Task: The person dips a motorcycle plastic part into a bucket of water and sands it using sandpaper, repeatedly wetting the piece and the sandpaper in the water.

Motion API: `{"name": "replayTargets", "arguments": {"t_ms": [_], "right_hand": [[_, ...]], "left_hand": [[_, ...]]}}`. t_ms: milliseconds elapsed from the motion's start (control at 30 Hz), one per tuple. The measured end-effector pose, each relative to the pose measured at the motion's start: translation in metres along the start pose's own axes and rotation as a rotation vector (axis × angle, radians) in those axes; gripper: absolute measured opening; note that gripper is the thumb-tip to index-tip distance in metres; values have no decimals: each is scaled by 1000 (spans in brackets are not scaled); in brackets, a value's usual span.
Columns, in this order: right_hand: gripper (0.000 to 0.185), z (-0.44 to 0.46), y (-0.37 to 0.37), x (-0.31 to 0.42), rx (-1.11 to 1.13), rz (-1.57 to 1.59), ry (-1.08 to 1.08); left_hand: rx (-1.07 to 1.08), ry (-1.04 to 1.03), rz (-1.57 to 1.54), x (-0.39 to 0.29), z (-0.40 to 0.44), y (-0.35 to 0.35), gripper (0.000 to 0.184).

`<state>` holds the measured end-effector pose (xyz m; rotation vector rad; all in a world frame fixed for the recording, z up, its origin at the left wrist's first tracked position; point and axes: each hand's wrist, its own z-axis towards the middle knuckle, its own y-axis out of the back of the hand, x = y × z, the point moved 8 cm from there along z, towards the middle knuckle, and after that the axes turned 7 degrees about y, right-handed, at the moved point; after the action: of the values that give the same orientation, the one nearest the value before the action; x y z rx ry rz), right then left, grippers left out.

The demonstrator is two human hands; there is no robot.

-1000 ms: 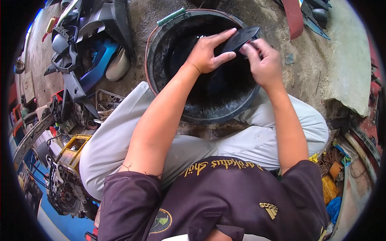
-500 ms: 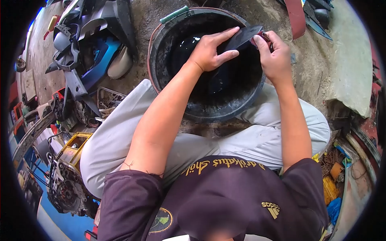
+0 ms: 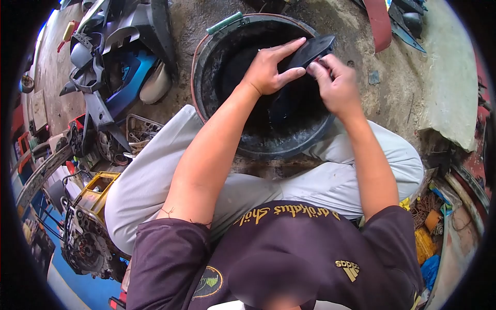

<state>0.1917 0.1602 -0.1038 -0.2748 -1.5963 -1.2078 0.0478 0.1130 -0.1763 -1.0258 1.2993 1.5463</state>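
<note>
Over a large black bucket [image 3: 217, 46] with dark liquid inside, my left hand [image 3: 272, 67] grips a dark, flat, curved part [image 3: 310, 50] between thumb and fingers. My right hand [image 3: 337, 82] is at the part's right edge, its fingers pinched around a small reddish item that is mostly hidden by them. The lower end of the dark part merges with the black inside of the bucket, so its full shape cannot be made out.
Black and blue motorcycle panels [image 3: 124, 77] lie at the upper left. An engine block [image 3: 88, 245] and a yellow crate [image 3: 98, 188] are at the lower left. A red strip [image 3: 378, 26] and a pale slab [image 3: 448, 88] are on the right.
Between the half-second-old frame and now, my right hand has moved left and slightly down along the part's edge. The part has tilted a little, while my left hand stays nearly in place.
</note>
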Motion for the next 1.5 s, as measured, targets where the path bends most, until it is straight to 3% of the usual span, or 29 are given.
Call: {"name": "replayTargets", "arguments": {"t_ms": [100, 433, 567, 700, 1100, 1200, 1333, 1433, 1500], "right_hand": [[14, 12, 15, -11, -102, 89, -63], [14, 2, 6, -5, -18, 4, -47], [14, 16, 15, -14, -108, 213, -113], [15, -4, -4, -14, 15, 69, -47], [14, 3, 1, -24, -34, 256, -229], [15, 3, -5, -27, 38, 217, -122], [15, 7, -1, -26, -50, 353, -177], [15, -2, -9, -23, 86, 128, -133], [16, 11, 3, -24, 11, 250, -178]], "left_hand": [[-35, -22, 1, 0, 1, 0, 72], [-21, 6, -14, -1, -1, 1, 70], [-42, -14, -10, -1, 5, 2, 70], [-21, 2, -15, 1, 0, 1, 70], [-12, 39, -63, 2, -2, 3, 70], [-17, 22, -70, 2, 2, 2, 70], [-29, 21, -63, 3, -3, 1, 71], [-13, 25, -70, 2, 0, 2, 71], [-13, 24, -71, 3, 3, 2, 71]]}}
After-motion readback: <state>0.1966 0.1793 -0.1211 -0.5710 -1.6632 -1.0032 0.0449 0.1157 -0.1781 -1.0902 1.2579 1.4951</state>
